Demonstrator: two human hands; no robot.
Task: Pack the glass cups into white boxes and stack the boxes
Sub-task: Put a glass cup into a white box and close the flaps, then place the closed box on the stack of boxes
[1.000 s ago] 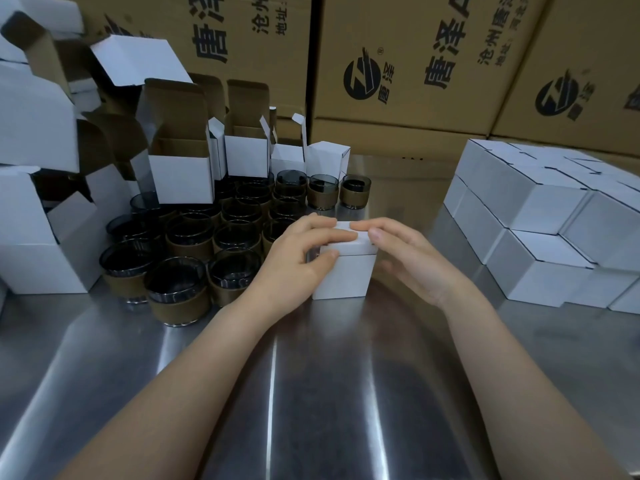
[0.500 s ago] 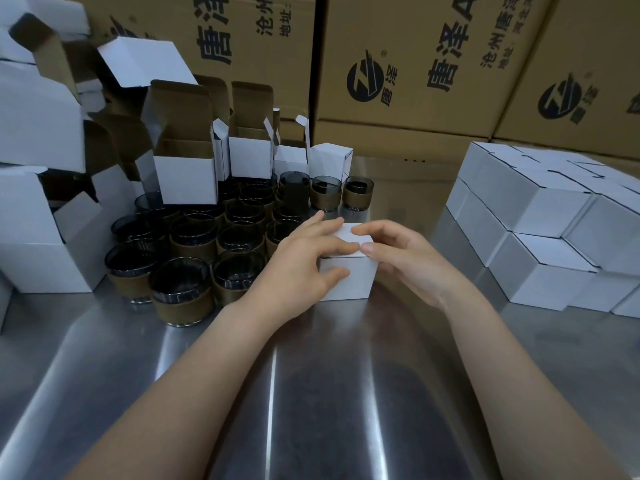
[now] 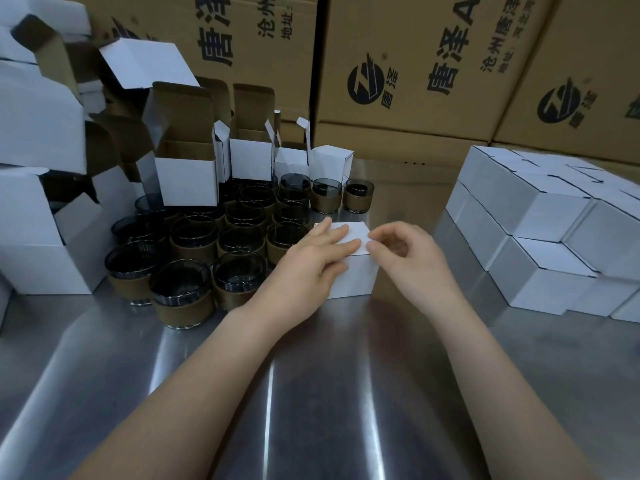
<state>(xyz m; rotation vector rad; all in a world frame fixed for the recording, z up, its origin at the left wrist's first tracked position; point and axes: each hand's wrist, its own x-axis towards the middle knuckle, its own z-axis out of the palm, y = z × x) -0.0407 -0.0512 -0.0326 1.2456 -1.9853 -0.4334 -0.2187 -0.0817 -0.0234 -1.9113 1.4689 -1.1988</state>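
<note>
A small white box (image 3: 355, 280) stands on the steel table (image 3: 311, 382) in the middle, its lid down. My left hand (image 3: 308, 265) lies over its top with fingers stretched flat and the thumb against the front face. My right hand (image 3: 410, 259) is at the box's right edge, fingers curled, thumb and forefinger pinching the lid's corner. Several dark glass cups (image 3: 181, 289) with brown sleeves crowd the table just left of the box. Whatever is inside the box is hidden.
Several open white boxes (image 3: 187, 181) with raised flaps pile up at the left and behind the cups. A two-layer stack of closed white boxes (image 3: 540, 220) sits at the right. Large brown cartons (image 3: 415, 64) wall off the back.
My right hand has gone from lying flat across the lid to curling at its right corner. My left hand has slid further over the top. The box stays in place.
</note>
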